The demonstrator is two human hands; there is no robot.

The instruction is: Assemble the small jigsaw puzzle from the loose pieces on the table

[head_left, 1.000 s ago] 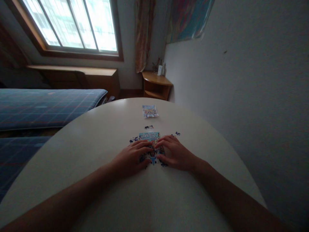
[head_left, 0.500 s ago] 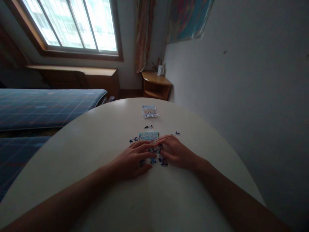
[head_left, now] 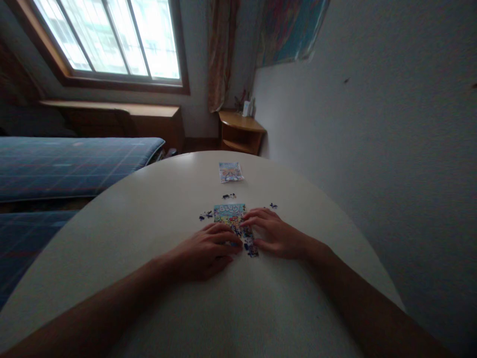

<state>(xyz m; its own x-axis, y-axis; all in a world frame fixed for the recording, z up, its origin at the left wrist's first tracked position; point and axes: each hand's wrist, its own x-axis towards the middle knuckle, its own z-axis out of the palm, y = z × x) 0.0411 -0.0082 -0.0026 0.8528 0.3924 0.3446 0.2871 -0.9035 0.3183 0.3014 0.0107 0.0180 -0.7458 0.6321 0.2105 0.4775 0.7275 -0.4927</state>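
A partly joined jigsaw puzzle (head_left: 230,211), with bright cartoon print and a light blue top strip, lies flat on the table. My left hand (head_left: 208,248) rests over its lower left part, fingers bent and thumb apart from them, covering that corner. From the right, my right hand (head_left: 274,232) touches the puzzle's right edge with fingers spread. Between both hands, dark puzzle pieces (head_left: 250,247) show at the lower right. Loose puzzle pieces (head_left: 205,216) lie to the left, more pieces (head_left: 229,196) above, and another loose piece (head_left: 274,205) beyond my right hand.
A printed picture packet (head_left: 230,172) lies farther back on the round white table (head_left: 167,199). A bare wall (head_left: 372,149) runs along the right. Plaid mattresses (head_left: 74,166) are at the left, and a wooden corner shelf (head_left: 242,122) stands behind the table.
My left hand has drawn down a little and its fingers have bent, uncovering more of the puzzle's middle. My right hand has barely shifted.
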